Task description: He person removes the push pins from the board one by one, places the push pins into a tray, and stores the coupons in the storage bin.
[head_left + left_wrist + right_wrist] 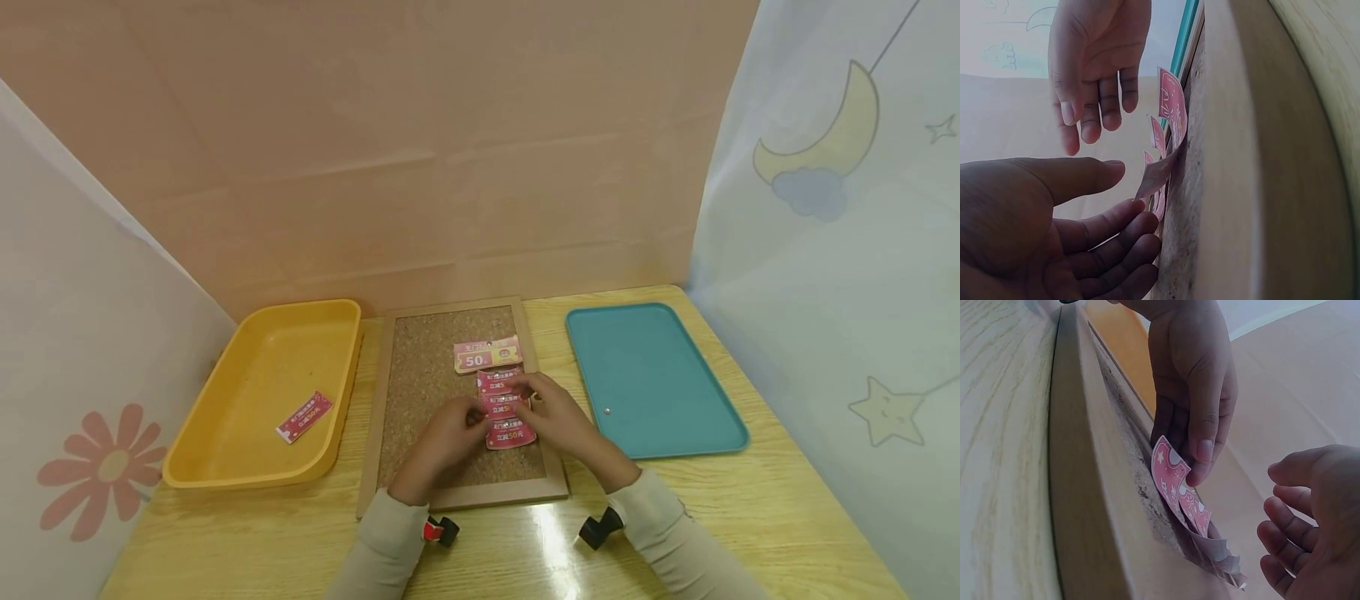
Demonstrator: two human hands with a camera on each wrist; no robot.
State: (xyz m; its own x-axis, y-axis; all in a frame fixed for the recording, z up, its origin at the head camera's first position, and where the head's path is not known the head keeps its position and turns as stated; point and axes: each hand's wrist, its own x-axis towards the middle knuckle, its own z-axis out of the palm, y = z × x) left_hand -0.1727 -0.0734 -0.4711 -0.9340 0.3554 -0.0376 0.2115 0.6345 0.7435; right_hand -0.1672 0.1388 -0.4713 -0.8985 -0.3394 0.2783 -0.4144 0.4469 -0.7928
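Observation:
A cork board [420, 392] with a wooden frame lies in front of me. On its right half, three small pink paper coupons [510, 435] sit in a column below a larger pink-and-yellow coupon [476, 361]. My left hand [450, 437] is at the left edge of the small coupons. In the left wrist view its thumb stands apart from the fingers, and its index fingertip meets a lifted coupon edge [1157, 175]. My right hand [555, 417] hovers over the coupons' right side, its fingers loosely bent and apart from the paper in the right wrist view.
Left of the board stands a yellow tray [255, 479] with one pink coupon [304, 417] inside. A teal tray [660, 375] lies to the right, with a tiny pale object [607, 411] near its left edge. Everything rests on a wooden table [300, 542].

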